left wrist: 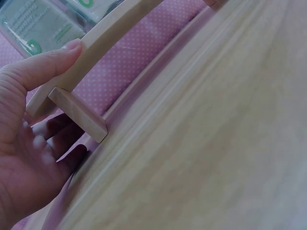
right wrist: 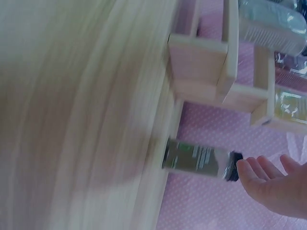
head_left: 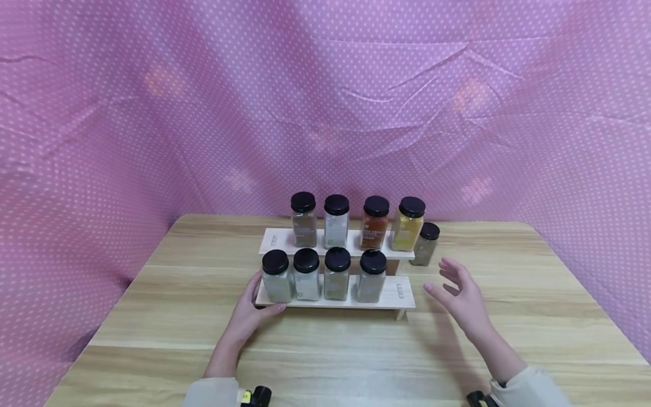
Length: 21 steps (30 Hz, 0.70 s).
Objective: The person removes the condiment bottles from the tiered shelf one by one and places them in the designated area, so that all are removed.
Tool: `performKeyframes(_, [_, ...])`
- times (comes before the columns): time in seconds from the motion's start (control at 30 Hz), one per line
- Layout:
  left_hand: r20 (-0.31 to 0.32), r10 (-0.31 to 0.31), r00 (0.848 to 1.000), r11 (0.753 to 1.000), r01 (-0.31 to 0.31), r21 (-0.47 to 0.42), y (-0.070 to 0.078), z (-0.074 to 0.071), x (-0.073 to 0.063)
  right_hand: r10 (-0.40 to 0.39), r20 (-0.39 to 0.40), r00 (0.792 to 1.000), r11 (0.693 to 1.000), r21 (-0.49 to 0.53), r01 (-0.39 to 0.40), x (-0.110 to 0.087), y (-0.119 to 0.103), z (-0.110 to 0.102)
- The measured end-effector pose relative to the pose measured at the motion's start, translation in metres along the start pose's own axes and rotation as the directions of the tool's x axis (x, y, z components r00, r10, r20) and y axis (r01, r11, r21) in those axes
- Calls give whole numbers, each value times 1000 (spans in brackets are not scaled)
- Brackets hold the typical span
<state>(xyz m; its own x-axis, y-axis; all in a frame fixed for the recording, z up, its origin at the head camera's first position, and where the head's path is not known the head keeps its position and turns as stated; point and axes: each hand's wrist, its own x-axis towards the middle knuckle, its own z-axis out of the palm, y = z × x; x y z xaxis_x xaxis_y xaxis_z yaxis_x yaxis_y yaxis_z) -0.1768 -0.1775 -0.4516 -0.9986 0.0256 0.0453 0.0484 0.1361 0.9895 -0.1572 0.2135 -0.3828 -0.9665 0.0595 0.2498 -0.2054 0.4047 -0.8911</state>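
Note:
A two-step wooden spice rack (head_left: 330,303) stands on the table, with square black-lidded spice jars on both steps. My left hand (head_left: 246,316) grips the left end of its lower step. In the left wrist view the thumb (left wrist: 53,64) lies along the board's edge and the other fingers reach under it, around a short leg (left wrist: 79,115). To the right of the rack my right hand (head_left: 463,299) is in the air, fingers loosely bent and holding nothing. Nearest to it is a single spice jar (head_left: 425,247) of greyish-brown powder, upright on the table behind the rack's right end.
The upper step carries jars of brown, white, red (head_left: 373,229) and yellow (head_left: 405,232) contents. Pale and greyish jars (head_left: 336,280) fill much of the lower step. A pink dotted cloth (head_left: 325,113) hangs behind and beside the wooden table (head_left: 335,367).

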Motion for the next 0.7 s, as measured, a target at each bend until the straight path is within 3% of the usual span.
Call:
performKeyframes(0.37, [-5, 0, 1000, 1000, 0, 15, 2, 1, -1, -39, -8, 999, 993, 111, 40, -13, -10, 32])
performKeyframes(0.7, [-6, -5, 1000, 1000, 5, 10, 0, 1, -1, -21, 22, 1000, 960, 281, 14, -13, -16, 66])
